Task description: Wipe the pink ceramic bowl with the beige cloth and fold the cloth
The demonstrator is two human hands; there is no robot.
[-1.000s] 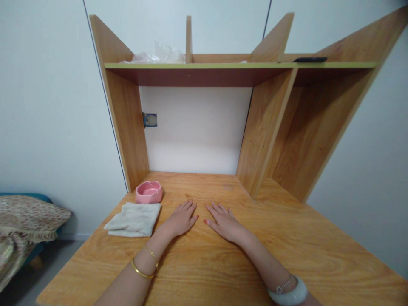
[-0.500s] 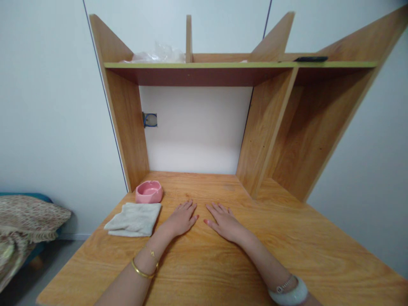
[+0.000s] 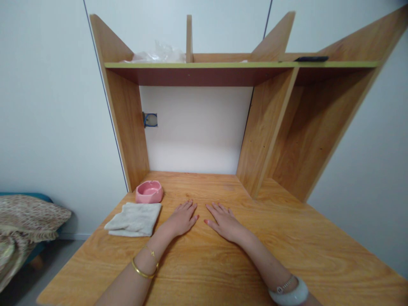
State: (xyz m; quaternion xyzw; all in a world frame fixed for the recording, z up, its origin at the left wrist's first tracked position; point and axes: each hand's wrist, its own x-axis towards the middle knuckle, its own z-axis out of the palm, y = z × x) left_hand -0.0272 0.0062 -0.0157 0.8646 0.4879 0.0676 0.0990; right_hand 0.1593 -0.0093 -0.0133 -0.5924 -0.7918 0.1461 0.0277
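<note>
My left hand (image 3: 182, 219) lies palm down on the wooden desk (image 3: 204, 272), fingers a little spread, holding nothing. Just right of it, my right hand (image 3: 225, 223) rests flat in the same way, also with nothing in it. The two hands do not touch. Left of my left hand is a folded light grey cloth (image 3: 135, 219). Behind the cloth, near the left side panel, sits a pink angular bowl (image 3: 149, 192).
A wooden shelf unit (image 3: 204, 66) stands at the back of the desk, its upright panels left and right. On it lie clear plastic (image 3: 159, 54) and a dark flat object (image 3: 311, 59). A patterned blanket (image 3: 28, 216) is at the far left.
</note>
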